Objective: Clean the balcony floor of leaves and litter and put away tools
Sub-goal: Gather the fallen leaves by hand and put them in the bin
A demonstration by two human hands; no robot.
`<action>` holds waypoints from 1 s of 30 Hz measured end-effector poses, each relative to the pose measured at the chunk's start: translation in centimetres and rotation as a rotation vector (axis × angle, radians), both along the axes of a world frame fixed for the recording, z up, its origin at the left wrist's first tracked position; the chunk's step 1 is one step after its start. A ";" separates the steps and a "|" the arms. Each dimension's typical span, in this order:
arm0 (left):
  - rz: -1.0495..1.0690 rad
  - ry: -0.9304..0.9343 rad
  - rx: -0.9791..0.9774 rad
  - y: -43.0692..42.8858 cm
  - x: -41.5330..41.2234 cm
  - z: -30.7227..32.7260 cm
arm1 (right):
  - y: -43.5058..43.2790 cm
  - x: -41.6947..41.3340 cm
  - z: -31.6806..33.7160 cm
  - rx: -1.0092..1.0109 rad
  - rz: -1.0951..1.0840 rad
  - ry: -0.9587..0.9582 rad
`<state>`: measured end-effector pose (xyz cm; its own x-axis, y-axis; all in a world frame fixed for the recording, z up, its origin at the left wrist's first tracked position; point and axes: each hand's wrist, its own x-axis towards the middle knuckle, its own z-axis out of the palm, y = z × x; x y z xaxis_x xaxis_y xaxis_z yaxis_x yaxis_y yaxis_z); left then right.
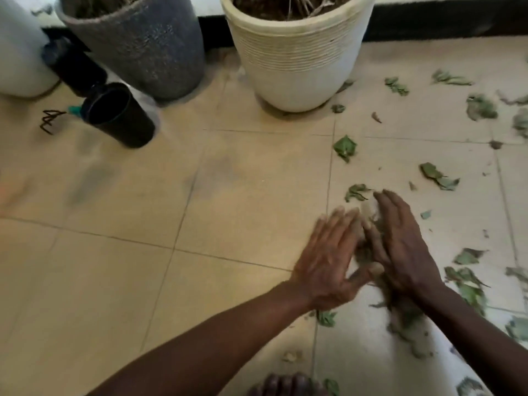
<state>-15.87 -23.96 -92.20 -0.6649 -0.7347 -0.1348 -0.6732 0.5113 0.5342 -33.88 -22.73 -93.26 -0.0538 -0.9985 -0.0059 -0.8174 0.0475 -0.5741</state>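
Green and dried leaves (345, 147) lie scattered over the right half of the beige tiled floor (228, 195). My left hand (325, 261) and my right hand (403, 244) are low over the floor, palms facing each other, fingers straight. Between them is a small heap of crumpled leaves and litter (368, 221), pressed from both sides. More of that heap (408, 324) trails under my right forearm. A small black hand rake (51, 120) with a green handle lies at the far left.
A cream ribbed plant pot (297, 58) and a grey speckled pot (137, 41) stand against the back wall. A black cup-like container (117, 115) lies tipped on the floor at left, beside a white vessel (20, 52). My toes (285, 385) show at the bottom edge.
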 end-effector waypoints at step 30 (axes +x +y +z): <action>0.559 -0.427 -0.136 -21.3 -4.0 -1.1 | -5.1 -9.6 -0.7 0.155 -0.125 0.459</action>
<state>-19.86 -45.27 -93.30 -0.0933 -0.9788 -0.1821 -0.9900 0.0717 0.1219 -43.47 -27.82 -93.94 -0.2049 -0.9735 -0.1015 -0.9667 0.2176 -0.1351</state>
